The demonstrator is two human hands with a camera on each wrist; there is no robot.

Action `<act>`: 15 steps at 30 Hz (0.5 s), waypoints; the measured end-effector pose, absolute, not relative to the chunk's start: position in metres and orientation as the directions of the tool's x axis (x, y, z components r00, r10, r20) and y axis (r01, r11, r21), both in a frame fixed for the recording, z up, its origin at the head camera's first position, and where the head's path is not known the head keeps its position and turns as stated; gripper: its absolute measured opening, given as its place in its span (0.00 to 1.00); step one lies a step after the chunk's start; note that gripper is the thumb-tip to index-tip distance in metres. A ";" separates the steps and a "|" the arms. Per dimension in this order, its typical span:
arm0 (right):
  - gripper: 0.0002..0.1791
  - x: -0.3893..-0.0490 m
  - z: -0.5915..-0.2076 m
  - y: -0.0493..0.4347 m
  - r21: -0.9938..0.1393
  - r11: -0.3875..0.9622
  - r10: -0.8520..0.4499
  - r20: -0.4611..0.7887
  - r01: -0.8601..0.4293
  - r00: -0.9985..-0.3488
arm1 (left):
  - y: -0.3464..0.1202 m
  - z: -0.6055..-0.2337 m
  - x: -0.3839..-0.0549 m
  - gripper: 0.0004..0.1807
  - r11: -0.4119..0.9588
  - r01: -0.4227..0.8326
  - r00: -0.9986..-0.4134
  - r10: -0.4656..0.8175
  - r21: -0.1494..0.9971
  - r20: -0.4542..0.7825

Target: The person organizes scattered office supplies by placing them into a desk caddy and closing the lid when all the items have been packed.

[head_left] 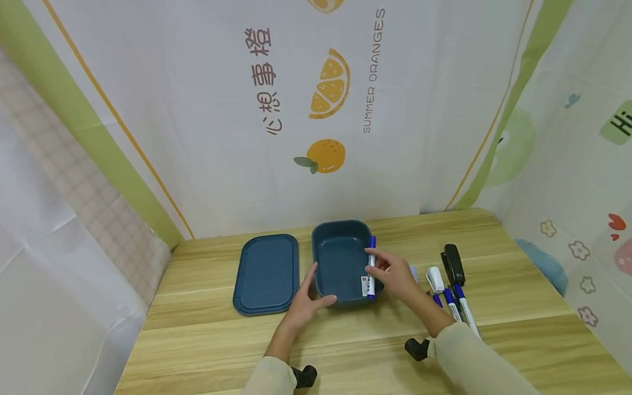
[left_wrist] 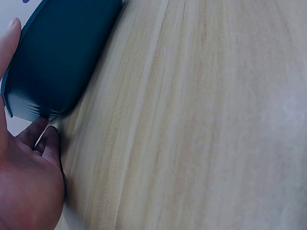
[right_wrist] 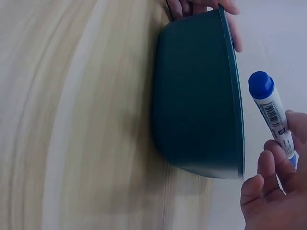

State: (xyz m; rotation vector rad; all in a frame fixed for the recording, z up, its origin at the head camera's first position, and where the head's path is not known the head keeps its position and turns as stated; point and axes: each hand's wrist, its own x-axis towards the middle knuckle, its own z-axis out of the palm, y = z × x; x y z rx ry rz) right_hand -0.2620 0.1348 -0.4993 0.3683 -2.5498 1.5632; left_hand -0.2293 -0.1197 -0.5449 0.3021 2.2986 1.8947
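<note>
R fingers pinch marker nr box's R rim; L fingers spread, touching L rim; lid apart.

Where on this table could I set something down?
The table is bare left of the lid, between the sleeves in front of the box, and right of the stapler. It's crowded on the box's right: right fingers holding a marker, loose markers beside the stapler. The lid-box gap is narrow, left fingers at its near end.

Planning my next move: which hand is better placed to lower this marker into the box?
Probably the right hand: it pinches the marker near the right rim of the box, while the left hand holds its near-left corner.
</note>
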 end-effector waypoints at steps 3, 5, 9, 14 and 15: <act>0.23 -0.263 -0.497 0.129 -0.863 0.427 -0.128 0.239 -0.271 -0.962 | -0.119 -0.543 -0.229 0.52 0.178 0.041 -0.970 0.242 0.983 -0.003; 0.23 -0.264 -0.495 0.124 -0.863 0.429 -0.119 0.238 -0.266 -0.964 | -0.118 -0.542 -0.230 0.52 0.173 0.033 -0.972 0.234 0.984 -0.009; 0.23 -0.266 -0.493 0.116 -0.853 0.447 -0.130 0.237 -0.270 -0.963 | -0.117 -0.543 -0.231 0.52 0.172 0.048 -0.973 0.232 0.984 0.007; 0.24 -0.266 -0.494 0.108 -0.834 0.476 -0.182 0.216 -0.278 -0.959 | -0.117 -0.541 -0.229 0.52 0.178 0.037 -0.972 0.233 0.983 -0.006; 0.24 -0.266 -0.494 0.107 -0.830 0.484 -0.185 0.213 -0.278 -0.959 | -0.117 -0.542 -0.229 0.51 0.183 0.036 -0.972 0.235 0.982 -0.008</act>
